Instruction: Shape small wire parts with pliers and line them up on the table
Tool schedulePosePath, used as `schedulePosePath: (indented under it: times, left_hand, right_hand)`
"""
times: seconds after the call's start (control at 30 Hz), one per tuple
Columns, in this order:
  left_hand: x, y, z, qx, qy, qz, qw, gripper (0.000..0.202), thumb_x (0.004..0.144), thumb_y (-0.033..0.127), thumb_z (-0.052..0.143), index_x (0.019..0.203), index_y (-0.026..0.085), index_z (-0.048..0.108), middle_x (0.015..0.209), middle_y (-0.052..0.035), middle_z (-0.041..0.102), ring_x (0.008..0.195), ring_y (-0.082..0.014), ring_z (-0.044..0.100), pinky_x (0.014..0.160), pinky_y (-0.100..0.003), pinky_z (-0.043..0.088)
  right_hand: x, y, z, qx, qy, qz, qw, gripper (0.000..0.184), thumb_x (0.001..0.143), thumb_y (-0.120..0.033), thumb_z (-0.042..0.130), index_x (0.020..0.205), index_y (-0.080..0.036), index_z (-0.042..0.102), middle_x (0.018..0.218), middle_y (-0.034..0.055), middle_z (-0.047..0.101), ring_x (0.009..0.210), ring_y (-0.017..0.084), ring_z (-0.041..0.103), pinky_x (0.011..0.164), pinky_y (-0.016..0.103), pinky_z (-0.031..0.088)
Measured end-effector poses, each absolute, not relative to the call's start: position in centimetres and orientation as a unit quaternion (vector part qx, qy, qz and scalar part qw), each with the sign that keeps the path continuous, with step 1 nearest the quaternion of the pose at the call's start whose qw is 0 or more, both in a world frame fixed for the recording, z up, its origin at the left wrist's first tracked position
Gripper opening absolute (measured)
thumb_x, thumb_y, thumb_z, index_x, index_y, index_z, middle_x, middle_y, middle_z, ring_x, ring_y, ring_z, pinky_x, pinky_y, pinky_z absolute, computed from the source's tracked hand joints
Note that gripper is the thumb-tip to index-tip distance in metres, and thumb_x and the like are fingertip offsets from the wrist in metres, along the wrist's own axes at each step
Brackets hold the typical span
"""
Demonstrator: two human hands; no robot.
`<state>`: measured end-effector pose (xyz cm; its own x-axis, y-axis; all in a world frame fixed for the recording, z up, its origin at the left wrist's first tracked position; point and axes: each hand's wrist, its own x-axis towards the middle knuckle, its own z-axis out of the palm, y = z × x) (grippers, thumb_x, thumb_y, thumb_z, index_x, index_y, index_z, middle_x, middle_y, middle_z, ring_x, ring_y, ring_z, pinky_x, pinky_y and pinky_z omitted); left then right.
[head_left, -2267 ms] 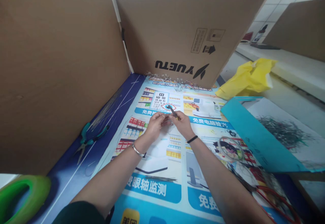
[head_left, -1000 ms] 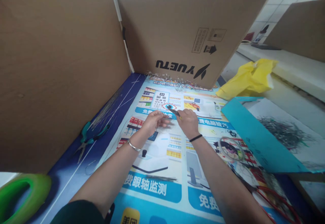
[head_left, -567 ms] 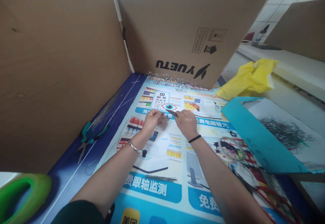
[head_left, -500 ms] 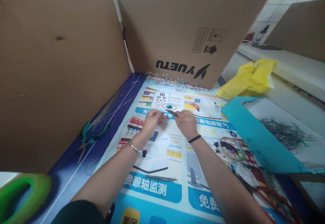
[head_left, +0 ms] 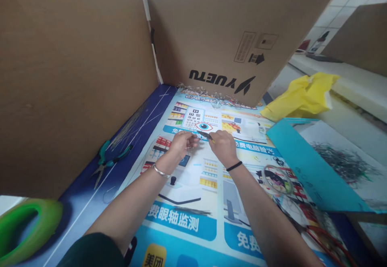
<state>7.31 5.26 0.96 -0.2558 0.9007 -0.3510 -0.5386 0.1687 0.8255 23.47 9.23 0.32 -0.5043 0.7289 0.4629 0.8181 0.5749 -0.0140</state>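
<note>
Fingers curled into a pinch, my left hand (head_left: 182,144) holds what looks like a thin wire, very fine and blurred at the fingertips. My right hand (head_left: 224,149) is closed around a pair of pliers (head_left: 205,134), whose dark jaws point left toward the left fingertips. Most of the handles are hidden in the palm. Both hands are just above the printed poster (head_left: 208,160). Below them on the poster lies a small bundle of thin wires (head_left: 193,211).
Cardboard panels (head_left: 220,29) wall the left and back. At left are teal-handled pliers (head_left: 110,158), loose wires (head_left: 128,128) and green tape (head_left: 45,222). At right are a blue box (head_left: 314,166) of wire pieces, a yellow bag (head_left: 302,97), a wire coil (head_left: 276,179) and red-handled scissors (head_left: 323,238).
The camera view has shifted slightly. My left fingers have turned and curled a little, while the pliers stay in my right hand beside them.
</note>
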Motion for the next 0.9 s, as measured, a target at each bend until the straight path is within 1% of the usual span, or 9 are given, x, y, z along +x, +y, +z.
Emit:
schedulePosePath:
  times: [0.13,0.23,0.57,0.7,0.8,0.9]
  left_hand:
    - [7.3,5.5,1.1,0.115,0.487,0.588,0.635,0.005,0.074,0.008,0.051,0.071,0.010,0.055,0.061,-0.0060,0.062,0.056,-0.0138,0.062,0.053,-0.025,0.051]
    - [7.7,5.3,1.5,0.078,0.474,0.574,0.663,0.007,0.074,0.004,0.050,0.072,0.009,0.054,0.059,-0.0049,0.060,0.054,-0.0130,0.061,0.052,-0.024,0.050]
    - [8.5,4.9,0.9,0.102,0.438,0.581,0.678,0.008,0.073,0.002,0.052,0.072,0.010,0.052,0.063,-0.0076,0.061,0.055,-0.0139,0.060,0.048,-0.024,0.047]
    - [8.5,4.9,0.7,0.108,0.442,0.581,0.675,0.007,0.072,0.003,0.052,0.074,0.010,0.053,0.068,-0.0103,0.064,0.058,-0.0155,0.062,0.050,-0.025,0.048]
    - [8.5,4.9,1.1,0.096,0.449,0.588,0.666,0.006,0.073,0.004,0.052,0.074,0.010,0.053,0.070,-0.0111,0.065,0.063,-0.0184,0.065,0.053,-0.026,0.050]
    - [8.4,4.9,1.3,0.097,0.448,0.591,0.664,0.005,0.074,0.005,0.052,0.074,0.010,0.054,0.072,-0.0110,0.065,0.068,-0.0202,0.066,0.056,-0.027,0.051]
  right_hand:
    - [23.4,9.0,1.3,-0.451,-0.867,-0.113,0.178,0.017,0.083,-0.027,0.050,0.083,-0.019,0.065,0.079,0.0068,0.061,0.078,0.019,0.048,0.070,0.031,0.028]
    - [23.6,8.9,2.3,-0.457,-0.867,-0.116,0.160,0.017,0.083,-0.026,0.050,0.082,-0.019,0.065,0.079,0.0073,0.061,0.078,0.020,0.048,0.068,0.032,0.027]
    - [23.9,8.7,3.6,-0.465,-0.871,-0.094,0.128,0.017,0.082,-0.026,0.049,0.080,-0.018,0.064,0.079,0.0083,0.061,0.077,0.020,0.051,0.066,0.031,0.027]
    - [24.0,8.8,3.6,-0.473,-0.869,-0.084,0.117,0.016,0.081,-0.026,0.050,0.079,-0.019,0.064,0.079,0.0083,0.062,0.077,0.020,0.052,0.066,0.031,0.028]
    - [24.1,8.9,3.6,-0.479,-0.868,-0.073,0.104,0.015,0.080,-0.027,0.051,0.078,-0.019,0.064,0.079,0.0078,0.062,0.077,0.019,0.053,0.064,0.029,0.030]
    - [24.3,9.2,3.3,-0.488,-0.865,-0.012,0.115,0.014,0.078,-0.029,0.053,0.078,-0.021,0.064,0.077,0.0050,0.062,0.072,0.017,0.053,0.058,0.027,0.029]
